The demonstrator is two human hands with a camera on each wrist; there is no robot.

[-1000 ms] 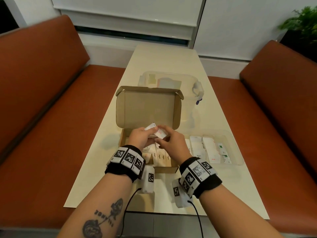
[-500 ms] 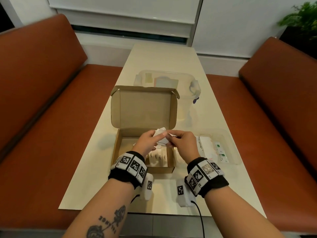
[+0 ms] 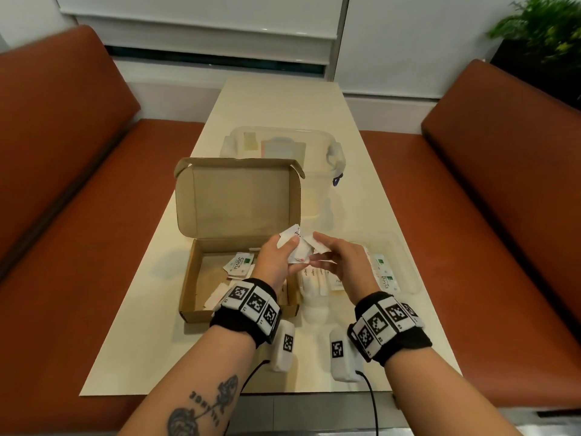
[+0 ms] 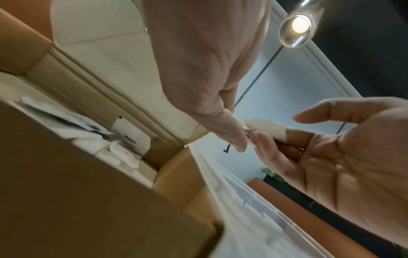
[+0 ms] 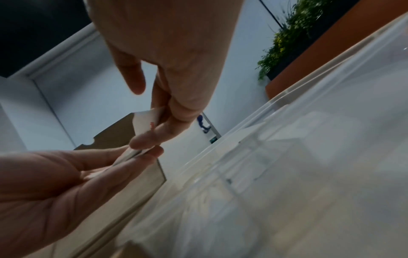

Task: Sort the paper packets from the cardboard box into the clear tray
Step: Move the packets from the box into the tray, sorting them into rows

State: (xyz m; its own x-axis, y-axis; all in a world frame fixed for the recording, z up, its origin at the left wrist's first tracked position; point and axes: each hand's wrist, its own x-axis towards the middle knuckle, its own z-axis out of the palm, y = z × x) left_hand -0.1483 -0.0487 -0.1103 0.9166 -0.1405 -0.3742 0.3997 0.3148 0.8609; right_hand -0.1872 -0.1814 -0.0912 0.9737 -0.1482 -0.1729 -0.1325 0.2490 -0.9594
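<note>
Both forearms reach forward from 6 o'clock, each wrist wrapped in a black band carrying white marker tiles; the left forearm bears a dark tattoo. Left hand [image 3: 278, 259] is raised toward 12 o'clock, thumb and fingers pinching a small bunch of white paper packets [image 3: 297, 247]. Right hand [image 3: 344, 264] sits just at its 3 o'clock, palm turned toward the left hand, fingertips [image 5: 145, 141] pinching the near edge of the same bunch, with the thumb lifted clear and held straight.
</note>
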